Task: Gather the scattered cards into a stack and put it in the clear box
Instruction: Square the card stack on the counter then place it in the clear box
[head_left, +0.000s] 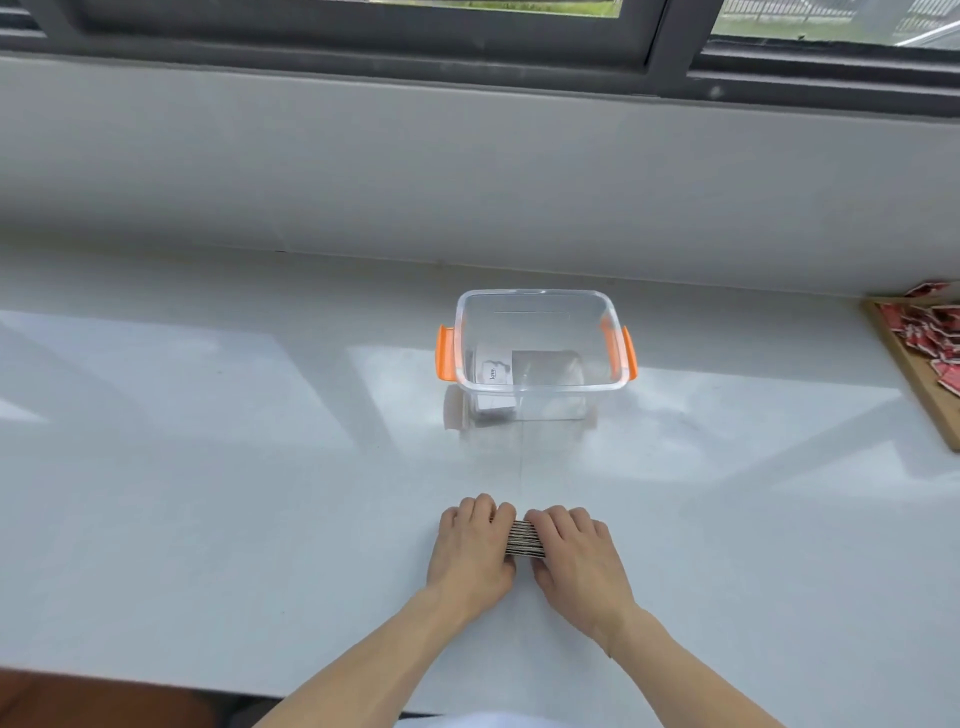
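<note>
Where the white table (208, 467) meets the grey wall below the window, one clear box (535, 387) is seen, open-topped and fitted with two orange handles (445, 353), one on each side. Inside the box, two flat items are visible through its walls: a white card with printed lettering (493, 370) and a greyish sheet (545, 366) beside it; what the sheet is cannot be told. One stack of cards (524, 539) is shown near the front edge of the table, well apart from the box and directly in front of it. Only the edges of the cards are presented to the camera, appearing as fine alternating dark and light stripes, squared together; the number of cards cannot be counted. Two hands are shown. The left hand (472, 545) is pressed against the left end of the stack with its fingers curled over the top, and the right hand (576, 551) is pressed likewise against the right end, so that the stack is clasped between them. At the far right, one wooden tray (919, 384) is partly in view, bearing many red and white packets (930, 332) in a loose heap.
</note>
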